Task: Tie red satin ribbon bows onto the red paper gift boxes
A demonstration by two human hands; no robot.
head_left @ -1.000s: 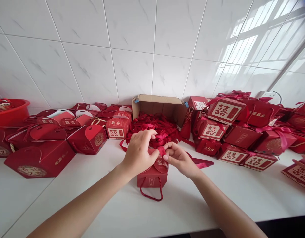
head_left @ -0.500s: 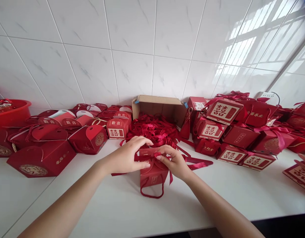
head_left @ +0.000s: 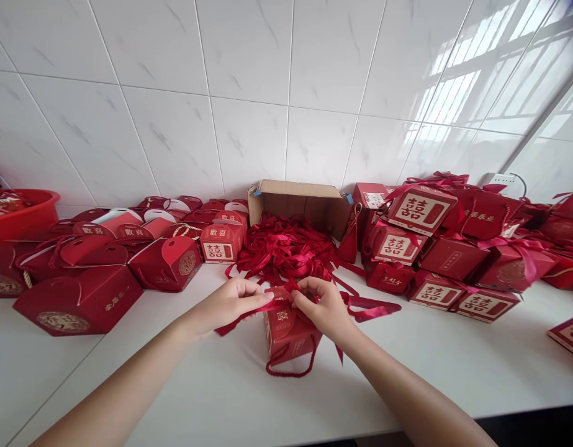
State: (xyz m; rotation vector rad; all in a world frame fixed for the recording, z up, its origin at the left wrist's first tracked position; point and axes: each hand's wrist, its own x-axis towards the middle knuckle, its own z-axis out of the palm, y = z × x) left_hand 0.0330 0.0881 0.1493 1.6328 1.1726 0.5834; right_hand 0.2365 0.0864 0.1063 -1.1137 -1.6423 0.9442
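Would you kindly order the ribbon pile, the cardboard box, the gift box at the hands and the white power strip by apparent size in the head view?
1. Ribbon pile and cardboard box: too alike to rank
2. Gift box, partly hidden
3. Power strip

Soft, bright daylight fills the view. At two o'clock the glossy tiled wall [head_left: 249, 56] throws back a window reflection [head_left: 458, 93], its panes burnt nearly white, while the tiles [head_left: 67, 37] towards ten o'clock look greyer. A faint, soft-edged shadow lies on the worktop [head_left: 212, 397] beside the red box [head_left: 293, 341] at six o'clock; the cardboard box [head_left: 295, 187] is dim inside. Wide-angle stretch fans the tile joints [head_left: 216, 143] outward, the two o'clock corner is dark blue, and gold lettering [head_left: 115, 301] at eight o'clock is soft.
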